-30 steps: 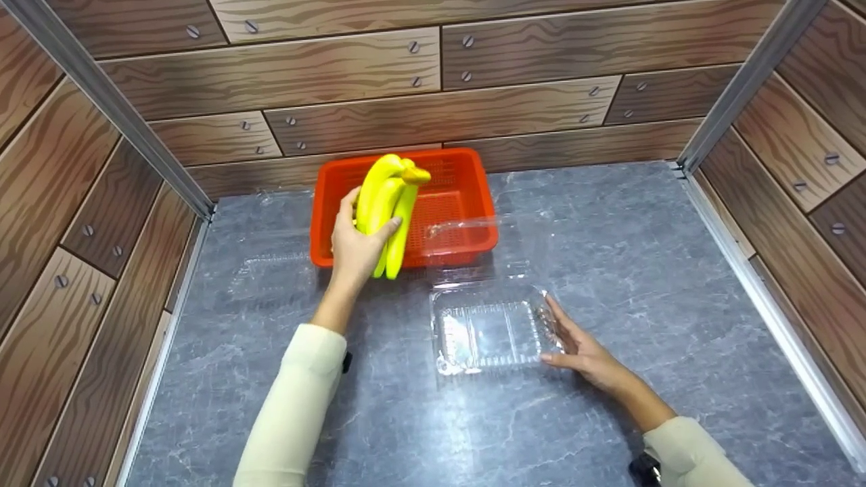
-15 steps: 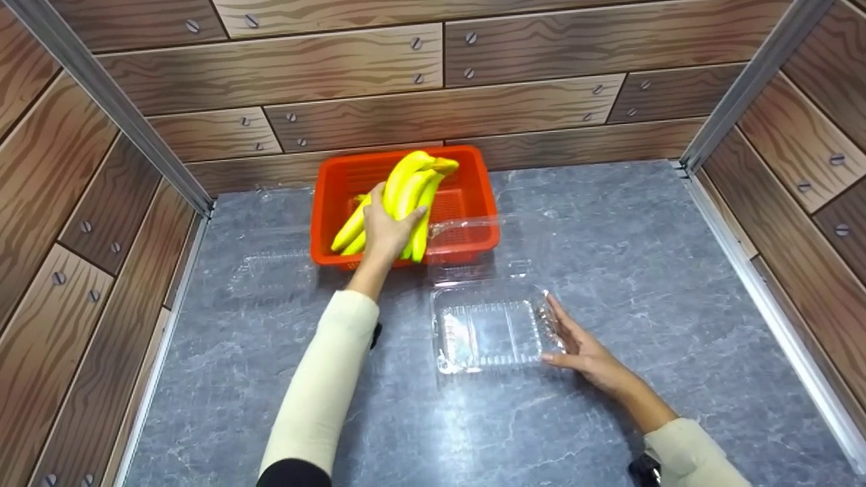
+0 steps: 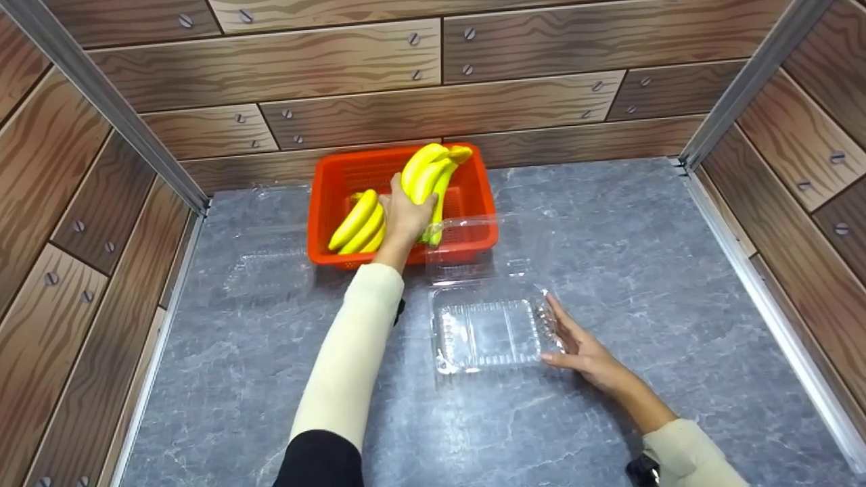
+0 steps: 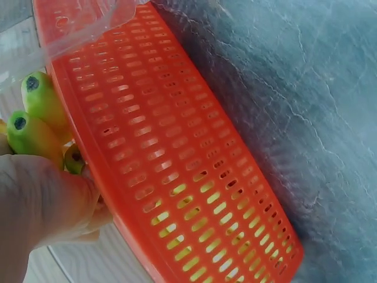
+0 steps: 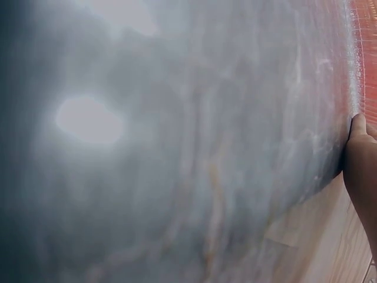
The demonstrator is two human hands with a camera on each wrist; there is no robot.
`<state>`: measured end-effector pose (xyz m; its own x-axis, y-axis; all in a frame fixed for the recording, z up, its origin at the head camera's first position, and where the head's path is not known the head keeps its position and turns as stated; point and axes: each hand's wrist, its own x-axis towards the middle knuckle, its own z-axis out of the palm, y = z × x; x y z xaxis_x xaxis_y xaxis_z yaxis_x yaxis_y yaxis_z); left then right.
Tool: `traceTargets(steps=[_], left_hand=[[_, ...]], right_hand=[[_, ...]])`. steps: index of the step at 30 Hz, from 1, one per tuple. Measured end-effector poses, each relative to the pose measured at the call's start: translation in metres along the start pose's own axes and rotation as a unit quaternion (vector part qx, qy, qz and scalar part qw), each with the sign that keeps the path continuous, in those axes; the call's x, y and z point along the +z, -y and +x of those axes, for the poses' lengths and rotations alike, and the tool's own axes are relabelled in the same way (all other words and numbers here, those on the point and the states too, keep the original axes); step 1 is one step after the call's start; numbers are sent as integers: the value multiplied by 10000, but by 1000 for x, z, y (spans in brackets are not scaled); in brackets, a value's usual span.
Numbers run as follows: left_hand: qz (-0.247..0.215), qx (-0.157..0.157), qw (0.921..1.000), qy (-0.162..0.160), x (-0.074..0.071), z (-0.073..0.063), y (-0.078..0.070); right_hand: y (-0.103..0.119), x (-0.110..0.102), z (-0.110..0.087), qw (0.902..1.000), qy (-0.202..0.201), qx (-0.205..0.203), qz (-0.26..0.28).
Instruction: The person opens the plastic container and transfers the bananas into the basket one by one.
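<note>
My left hand (image 3: 409, 215) grips a bunch of yellow bananas (image 3: 427, 172) over the right part of the red basket (image 3: 314, 210). In the left wrist view the green tips of these bananas (image 4: 35, 130) show beyond the basket's rim, beside my thumb. A second banana bunch (image 3: 356, 226) lies inside the basket, left of that hand; its yellow shows through the slotted wall (image 4: 141, 127). Straight fingers and thumb of my right hand (image 3: 590, 353) touch the right side of a clear plastic clamshell container (image 3: 490, 338). Its lid (image 3: 467, 267) is raised and overlaps the basket's front.
Another clear plastic container (image 3: 267, 270) sits on the grey marbled surface (image 3: 270, 352), left of the basket. Wood-patterned walls (image 3: 365, 57) enclose the back and both sides. Metal rails (image 3: 778, 325) run along the surface's side edges.
My left hand has carried the banana bunch rightward and farther back over the basket. The second bunch has come into view behind it. The right hand and clamshell have stayed put.
</note>
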<state>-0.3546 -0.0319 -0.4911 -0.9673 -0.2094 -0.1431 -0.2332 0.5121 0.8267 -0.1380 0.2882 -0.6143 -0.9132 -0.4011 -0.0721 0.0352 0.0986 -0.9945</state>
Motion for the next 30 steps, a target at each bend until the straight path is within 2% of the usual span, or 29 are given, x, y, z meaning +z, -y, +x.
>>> traceTargets(steps=[2, 7, 9, 14, 19, 30], left_hand=[[-40, -163, 9998, 71, 8, 13, 7], [-27, -595, 9981, 131, 16, 32, 19], [-11, -665, 9977, 110, 19, 37, 25], [283, -797, 9961, 241, 38, 64, 48], [573, -888, 9942, 218, 45, 71, 54], [981, -658, 9929, 121, 49, 65, 57]], right_hand=[[-1, 0, 0, 10000, -6, -18, -16], [-2, 1, 0, 10000, -18, 73, -27], [-1, 1, 0, 9999, -22, 99, -26], [-1, 0, -1, 10000, -36, 60, -65], [0, -1, -1, 10000, -11, 66, -54], [-1, -2, 1, 10000, 50, -47, 55]])
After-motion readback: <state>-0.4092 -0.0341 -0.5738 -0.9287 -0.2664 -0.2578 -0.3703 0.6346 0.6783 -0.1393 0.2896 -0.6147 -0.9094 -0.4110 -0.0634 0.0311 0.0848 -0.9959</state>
